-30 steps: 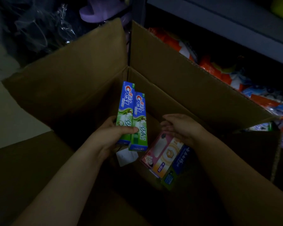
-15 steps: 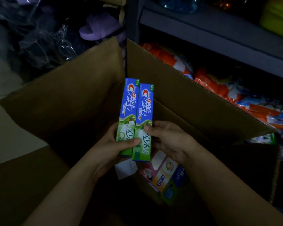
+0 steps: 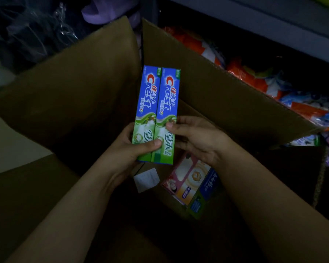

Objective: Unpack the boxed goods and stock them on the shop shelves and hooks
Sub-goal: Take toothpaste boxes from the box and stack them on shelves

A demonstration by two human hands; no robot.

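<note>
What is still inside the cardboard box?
Inside the cardboard box: a pink carton, a blue-green carton and a white slip. Darkness and arms hide the rest.

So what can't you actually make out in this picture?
Head view:
- Bottom of the brown cardboard carton: lost in darkness, partly behind both forearms.
- Pink-and-yellow box inside: its upper end sits behind the right hand; print too small.
- Orange packets on the grey shelf: blurred, half behind the carton flap.
- Left hand fingers: behind the two blue-and-green toothpaste boxes.
</note>
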